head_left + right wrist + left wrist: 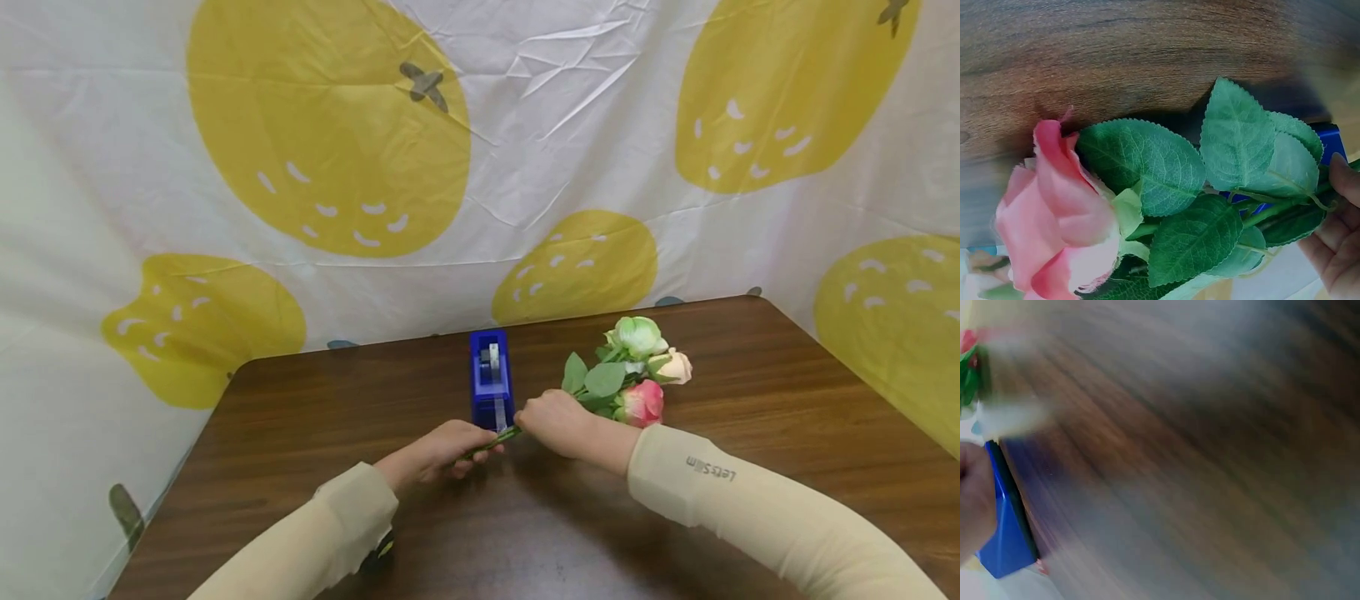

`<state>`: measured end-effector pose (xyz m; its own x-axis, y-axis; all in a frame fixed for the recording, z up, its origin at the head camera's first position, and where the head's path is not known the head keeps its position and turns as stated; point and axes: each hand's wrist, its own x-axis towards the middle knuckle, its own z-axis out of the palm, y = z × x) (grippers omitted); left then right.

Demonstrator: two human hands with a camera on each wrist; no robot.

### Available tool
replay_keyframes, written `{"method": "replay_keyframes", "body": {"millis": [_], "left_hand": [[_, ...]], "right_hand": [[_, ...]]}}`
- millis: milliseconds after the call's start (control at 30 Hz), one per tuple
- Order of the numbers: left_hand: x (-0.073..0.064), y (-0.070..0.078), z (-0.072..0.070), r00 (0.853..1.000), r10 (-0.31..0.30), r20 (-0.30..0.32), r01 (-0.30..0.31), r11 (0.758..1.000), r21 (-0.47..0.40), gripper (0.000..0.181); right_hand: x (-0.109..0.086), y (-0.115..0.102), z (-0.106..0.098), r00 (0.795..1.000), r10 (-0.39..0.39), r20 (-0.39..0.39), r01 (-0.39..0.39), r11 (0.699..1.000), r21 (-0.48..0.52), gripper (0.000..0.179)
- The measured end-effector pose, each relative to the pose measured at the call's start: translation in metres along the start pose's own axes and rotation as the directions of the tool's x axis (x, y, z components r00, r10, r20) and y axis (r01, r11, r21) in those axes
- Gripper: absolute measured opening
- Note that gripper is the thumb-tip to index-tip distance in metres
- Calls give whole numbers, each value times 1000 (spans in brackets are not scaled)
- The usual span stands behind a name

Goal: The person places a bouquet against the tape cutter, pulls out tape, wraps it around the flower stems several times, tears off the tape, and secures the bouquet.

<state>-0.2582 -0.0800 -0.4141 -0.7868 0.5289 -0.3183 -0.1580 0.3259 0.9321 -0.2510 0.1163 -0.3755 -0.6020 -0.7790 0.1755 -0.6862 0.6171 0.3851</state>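
Note:
A bunch of artificial roses lies across the middle of the table: a pink rose point(642, 404) point(1060, 219), a pale green-white rose point(637, 336) and a peach rose point(675, 367), with green leaves point(1141, 156). My right hand point(558, 423) point(1342, 244) grips the stems below the leaves. Toward the stem ends, my left hand point(452, 450) point(975, 500) pinches the green stems point(510, 433) between thumb and fingers. Just beyond the hands stands a blue tape dispenser point(480, 392) point(1007, 550). A clear strip of tape point(500, 410) runs from it toward the stems; whether it sticks to them, I cannot tell.
Beneath everything is a brown wooden table point(360, 400). A white cloth point(525, 167) printed with big yellow fruit hangs behind and beside it. Partly hidden by the left sleeve point(330, 533) is a small dark object point(381, 550).

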Motion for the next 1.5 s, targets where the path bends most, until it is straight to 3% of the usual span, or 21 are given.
{"method": "replay_keyframes", "body": {"millis": [67,133,200,300,467,667,767,867,967,1067,1133,1167,1233,1267,1333,1400,1433,1467,1500], "left_hand": [[-1,0,4,995,89,-54,-82,989,123,32],[-3,1,8,979,181,-91,-154,956,248,32],[-4,2,9,963,246,-114,-194,919,344,30],[-6,2,10,948,291,-128,-207,871,446,28],[-6,-2,11,940,320,-119,-220,834,507,25],[-6,-3,12,931,339,-137,-235,840,489,32],[-5,-3,13,920,361,-154,-239,827,509,31],[-6,-3,15,904,392,-170,-242,797,553,27],[-8,-1,18,884,428,-187,-229,746,626,24],[-10,0,20,866,460,-194,-188,661,727,23],[-10,0,21,860,474,-189,-157,598,786,23],[-10,-1,22,856,484,-181,-144,560,816,23],[-10,-3,22,837,526,-151,-126,455,882,23],[-10,-4,22,817,564,-125,-126,385,914,23],[-9,-8,22,757,650,-64,-105,218,970,23],[-8,-12,21,669,743,11,-61,41,997,25],[-8,-14,21,623,780,48,-31,-36,999,26],[-6,-15,20,584,808,78,-3,-94,996,27],[-5,-17,19,554,826,100,28,-139,990,27]], "right_hand": [[0,0,-1,1000,-3,1,3,1000,-7,17],[1,0,-2,1000,-3,4,3,1000,-11,17],[1,1,-3,1000,2,7,-2,1000,-10,17],[2,1,-3,1000,6,13,-6,1000,-3,17],[1,0,-4,999,6,42,-6,1000,19,18],[2,-1,-5,999,9,49,-10,1000,10,16],[2,-1,-5,999,9,49,-9,1000,1,15],[2,-1,-4,999,2,36,-2,1000,-15,13],[2,0,-3,1000,6,20,-5,1000,-25,9],[3,2,-2,999,25,31,-25,1000,-17,3],[3,3,-2,998,36,59,-35,999,-9,8],[3,4,-3,996,38,75,-37,999,-9,12],[3,6,-2,995,34,92,-33,999,-12,18],[2,7,-3,995,30,100,-29,999,-14,19],[2,8,-3,994,17,108,-15,1000,-26,20],[2,9,-3,995,3,103,0,1000,-30,21],[3,10,-4,994,-3,108,6,999,-32,21],[3,10,-5,993,-9,114,13,999,-32,22],[4,10,-5,992,-15,124,19,999,-33,23]]}}
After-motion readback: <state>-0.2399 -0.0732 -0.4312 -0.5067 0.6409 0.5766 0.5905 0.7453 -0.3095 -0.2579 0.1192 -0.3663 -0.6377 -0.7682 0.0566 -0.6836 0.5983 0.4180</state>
